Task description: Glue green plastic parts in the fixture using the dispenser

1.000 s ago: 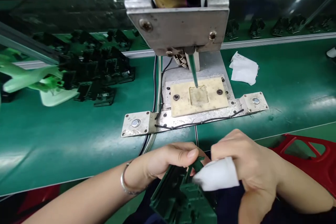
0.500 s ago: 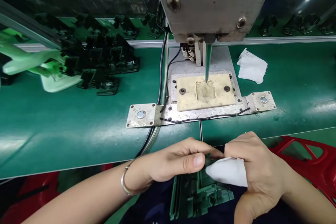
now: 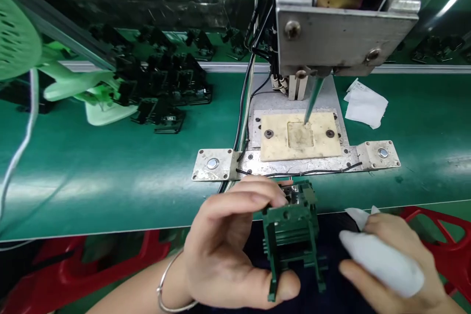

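My left hand [image 3: 224, 250] is closed around a dark green plastic frame part [image 3: 290, 230], with the thumb at its lower edge and the fingers along its upper left side. It is held upright in front of the bench edge, its legs pointing down. Over on the right, my right hand [image 3: 401, 255] is closed on a white cloth [image 3: 382, 257], which wraps over the fingers. That hand is apart from the part and slightly blurred. Beyond both hands stands a press with a metal rod [image 3: 313, 100] above a cream fixture plate [image 3: 272, 149].
Metal button brackets [image 3: 215, 164] flank the fixture. A cluster of dark assembled parts [image 3: 165, 83] stands left, beside a light green fan [image 3: 73, 83]. A white cloth piece [image 3: 366, 105] lies right of the press. Cables [image 3: 245, 103] run beside it. Red stools [image 3: 449, 235] are below the bench.
My left hand has turned the green part upright and raised it toward the bench edge. My right hand, with the cloth, has moved away from it to the right. The camera view has shifted.
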Action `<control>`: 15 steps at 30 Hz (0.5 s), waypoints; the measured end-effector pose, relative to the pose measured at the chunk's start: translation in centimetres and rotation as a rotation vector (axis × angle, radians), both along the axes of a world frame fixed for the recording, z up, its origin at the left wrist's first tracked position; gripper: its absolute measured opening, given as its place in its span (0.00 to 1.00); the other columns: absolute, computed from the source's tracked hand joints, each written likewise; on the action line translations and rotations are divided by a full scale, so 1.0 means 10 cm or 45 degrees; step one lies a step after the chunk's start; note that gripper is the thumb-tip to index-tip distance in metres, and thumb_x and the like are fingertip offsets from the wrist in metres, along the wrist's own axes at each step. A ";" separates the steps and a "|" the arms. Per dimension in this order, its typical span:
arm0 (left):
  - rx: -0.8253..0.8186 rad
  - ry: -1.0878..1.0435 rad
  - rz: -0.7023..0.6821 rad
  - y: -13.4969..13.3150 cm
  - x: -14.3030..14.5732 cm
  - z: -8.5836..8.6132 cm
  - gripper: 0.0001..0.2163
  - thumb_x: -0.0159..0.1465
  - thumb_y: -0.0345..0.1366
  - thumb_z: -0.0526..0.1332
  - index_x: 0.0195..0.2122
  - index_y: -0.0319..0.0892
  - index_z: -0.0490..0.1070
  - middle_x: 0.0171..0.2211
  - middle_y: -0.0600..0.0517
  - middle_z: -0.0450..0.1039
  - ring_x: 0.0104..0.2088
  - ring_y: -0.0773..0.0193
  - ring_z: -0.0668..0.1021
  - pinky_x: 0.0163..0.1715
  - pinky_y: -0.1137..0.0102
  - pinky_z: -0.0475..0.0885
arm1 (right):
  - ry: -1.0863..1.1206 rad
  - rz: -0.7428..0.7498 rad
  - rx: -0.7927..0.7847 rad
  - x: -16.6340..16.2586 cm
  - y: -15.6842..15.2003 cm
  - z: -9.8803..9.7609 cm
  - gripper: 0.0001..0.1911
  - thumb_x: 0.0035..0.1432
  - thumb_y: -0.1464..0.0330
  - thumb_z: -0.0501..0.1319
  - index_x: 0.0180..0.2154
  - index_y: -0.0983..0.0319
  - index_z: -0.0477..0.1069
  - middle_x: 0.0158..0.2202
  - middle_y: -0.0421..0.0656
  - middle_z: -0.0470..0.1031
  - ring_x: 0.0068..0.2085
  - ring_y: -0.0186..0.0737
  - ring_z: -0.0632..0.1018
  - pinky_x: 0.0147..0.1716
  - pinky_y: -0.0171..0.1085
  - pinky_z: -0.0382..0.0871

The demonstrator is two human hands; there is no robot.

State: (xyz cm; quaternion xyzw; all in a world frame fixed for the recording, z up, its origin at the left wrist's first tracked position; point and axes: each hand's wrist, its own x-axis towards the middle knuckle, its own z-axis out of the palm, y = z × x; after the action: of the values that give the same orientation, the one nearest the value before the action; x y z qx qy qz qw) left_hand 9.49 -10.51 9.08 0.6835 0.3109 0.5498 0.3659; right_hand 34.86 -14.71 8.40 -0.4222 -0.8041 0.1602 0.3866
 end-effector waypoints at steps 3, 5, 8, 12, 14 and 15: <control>0.068 0.028 0.045 -0.03 0.09 -0.02 0.31 0.54 0.41 0.76 0.57 0.51 0.67 0.36 0.51 0.74 0.30 0.61 0.76 0.40 0.61 0.80 | 0.019 0.019 0.043 -0.26 -0.03 0.02 0.13 0.63 0.68 0.62 0.26 0.59 0.65 0.16 0.35 0.62 0.16 0.33 0.63 0.16 0.38 0.56; 0.070 0.015 0.044 -0.05 0.13 -0.04 0.34 0.51 0.39 0.79 0.57 0.51 0.67 0.37 0.51 0.75 0.29 0.61 0.75 0.39 0.60 0.80 | 0.079 -0.059 0.072 -0.41 -0.04 -0.01 0.15 0.66 0.73 0.54 0.25 0.59 0.65 0.17 0.37 0.63 0.17 0.34 0.62 0.18 0.39 0.54; 0.064 0.011 0.062 -0.08 0.16 -0.08 0.35 0.50 0.39 0.79 0.57 0.51 0.67 0.37 0.51 0.75 0.29 0.60 0.75 0.38 0.58 0.80 | 0.130 -0.133 0.217 -0.56 0.01 -0.05 0.19 0.66 0.76 0.49 0.22 0.59 0.63 0.19 0.39 0.64 0.20 0.36 0.64 0.21 0.39 0.56; 0.060 0.108 0.055 -0.09 0.12 -0.10 0.33 0.51 0.38 0.78 0.56 0.48 0.68 0.39 0.50 0.76 0.37 0.57 0.79 0.44 0.60 0.79 | -0.023 0.046 0.394 -0.55 0.18 -0.03 0.20 0.65 0.77 0.51 0.20 0.59 0.62 0.16 0.38 0.61 0.18 0.35 0.62 0.19 0.37 0.51; 0.095 0.135 0.023 -0.01 0.03 -0.11 0.32 0.53 0.34 0.77 0.58 0.45 0.67 0.43 0.48 0.75 0.44 0.57 0.79 0.50 0.63 0.79 | -0.108 -0.039 0.383 -0.39 0.23 -0.08 0.15 0.64 0.76 0.56 0.24 0.61 0.68 0.17 0.37 0.63 0.18 0.34 0.64 0.18 0.36 0.56; 0.123 0.130 0.039 0.07 -0.06 -0.12 0.31 0.55 0.31 0.75 0.59 0.44 0.67 0.45 0.48 0.74 0.47 0.58 0.78 0.51 0.66 0.78 | -0.158 -0.168 0.399 -0.26 0.25 -0.14 0.10 0.63 0.75 0.60 0.28 0.61 0.71 0.18 0.38 0.66 0.19 0.34 0.67 0.19 0.35 0.60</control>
State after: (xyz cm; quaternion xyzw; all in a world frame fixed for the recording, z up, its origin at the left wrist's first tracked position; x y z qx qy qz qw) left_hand 8.92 -9.79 7.90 0.7227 0.3126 0.5341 0.3077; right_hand 32.22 -12.24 7.05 -0.4177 -0.8121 -0.0190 0.4071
